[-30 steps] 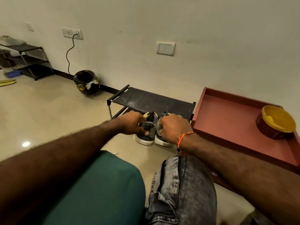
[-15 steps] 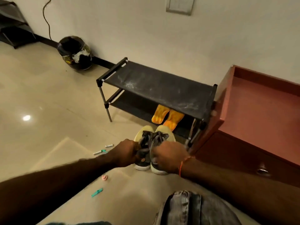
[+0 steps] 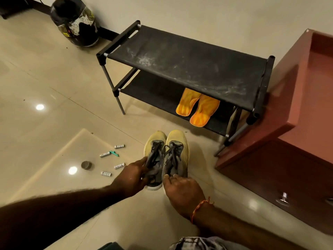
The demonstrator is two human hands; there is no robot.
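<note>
Two grey-and-yellow sneakers stand side by side, toes pointing away from me. My left hand [image 3: 132,178] grips the heel end of the left sneaker [image 3: 155,150]. My right hand [image 3: 182,188] pinches the heel collar of the right sneaker [image 3: 177,150]; an orange thread circles that wrist. Just beyond the toes stands a black two-tier shoe rack [image 3: 189,60]. A pair of orange insoles [image 3: 197,107] lies on its lower shelf. I cannot tell if the sneakers touch the floor.
A reddish-brown cabinet [image 3: 288,109] with a drawer knob stands right of the rack. A black helmet [image 3: 75,22] sits by the wall at the far left. Several small batteries [image 3: 119,146], a teal clip [image 3: 114,153] and a round cap [image 3: 86,165] lie on the tiled floor to the left.
The view has tipped downward and closer. Both hands have carried the sneakers down and toward me, away from the rack's top shelf to low in front of it.
</note>
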